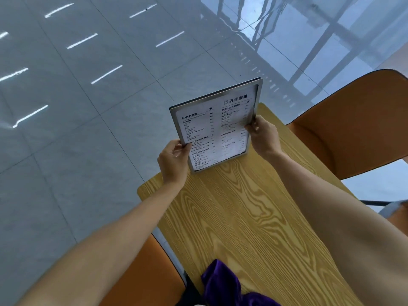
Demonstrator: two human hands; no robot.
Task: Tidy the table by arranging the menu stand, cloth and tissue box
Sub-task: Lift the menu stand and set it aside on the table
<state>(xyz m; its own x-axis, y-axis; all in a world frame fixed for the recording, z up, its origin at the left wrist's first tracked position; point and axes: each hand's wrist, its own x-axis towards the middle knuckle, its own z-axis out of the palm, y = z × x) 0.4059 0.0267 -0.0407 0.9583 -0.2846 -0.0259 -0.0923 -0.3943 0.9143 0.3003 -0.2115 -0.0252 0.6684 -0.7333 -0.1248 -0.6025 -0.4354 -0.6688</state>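
The menu stand, a silver-framed sheet printed with drink lists, stands upright near the far end of the wooden table. Its bottom edge sits at the table top. My left hand grips its left edge and my right hand grips its right edge. A crumpled purple cloth lies on the table at the near end, partly cut off by the frame's bottom. No tissue box is in view.
An orange chair stands to the right of the table and another orange seat sits at the near left. Glossy grey floor tiles surround the table. The table's far corners are close to the menu stand.
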